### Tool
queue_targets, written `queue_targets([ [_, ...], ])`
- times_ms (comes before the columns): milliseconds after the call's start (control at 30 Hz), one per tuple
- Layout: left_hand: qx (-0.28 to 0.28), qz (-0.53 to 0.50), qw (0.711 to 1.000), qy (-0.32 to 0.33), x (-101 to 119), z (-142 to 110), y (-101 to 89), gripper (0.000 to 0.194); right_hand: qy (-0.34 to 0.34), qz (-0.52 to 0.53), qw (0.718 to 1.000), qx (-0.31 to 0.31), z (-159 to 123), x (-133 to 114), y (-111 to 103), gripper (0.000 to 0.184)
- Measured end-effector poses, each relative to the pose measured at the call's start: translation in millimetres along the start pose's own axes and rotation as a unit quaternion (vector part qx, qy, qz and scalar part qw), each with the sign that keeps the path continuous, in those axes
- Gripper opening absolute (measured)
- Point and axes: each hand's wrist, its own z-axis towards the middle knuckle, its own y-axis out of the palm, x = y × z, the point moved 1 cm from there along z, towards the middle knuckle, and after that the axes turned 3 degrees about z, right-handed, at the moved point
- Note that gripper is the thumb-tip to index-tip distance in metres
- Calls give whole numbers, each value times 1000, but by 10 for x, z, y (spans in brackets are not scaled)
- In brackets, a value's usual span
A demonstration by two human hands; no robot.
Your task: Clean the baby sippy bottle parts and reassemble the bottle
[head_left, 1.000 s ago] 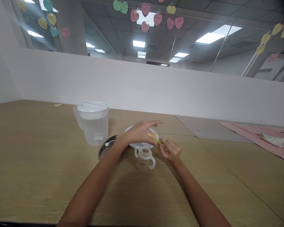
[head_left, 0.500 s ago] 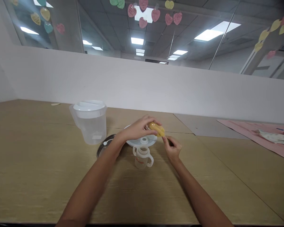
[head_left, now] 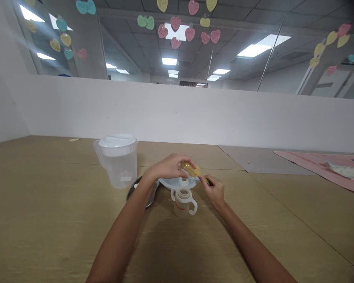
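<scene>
My left hand (head_left: pixel 168 166) is closed around a small yellow piece (head_left: pixel 191 169), held just above a white plate (head_left: pixel 168 183). My right hand (head_left: pixel 214 190) is pinched on a thin green item (head_left: pixel 207 181) right beside the yellow piece. A small clear baby bottle (head_left: pixel 184 201) with two handles and no cap stands upright on the wooden table, just in front of the plate and below both hands.
A clear plastic pitcher (head_left: pixel 118 159) with a white lid stands to the left. A glass pot lid (head_left: pixel 141 192) lies flat beside the plate, partly under my left forearm. A pink mat (head_left: pixel 327 167) with a cloth lies far right. A white partition wall runs behind the table (head_left: pixel 47 204).
My left hand went from fingers stretched over the plate to closed round the yellow piece and lifted slightly. My right hand stayed pinched next to it. The camera tilted a little.
</scene>
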Motion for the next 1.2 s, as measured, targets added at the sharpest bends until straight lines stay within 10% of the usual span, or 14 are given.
queue_targets([
  [467,-23,-132,990,-45,-362,-76,-32,39,-28,-24,999,-14,-76,-159,44,42],
  [1200,12,-109,994,9,117,-105,-118,67,29,-27,998,-38,48,-214,-32,48],
])
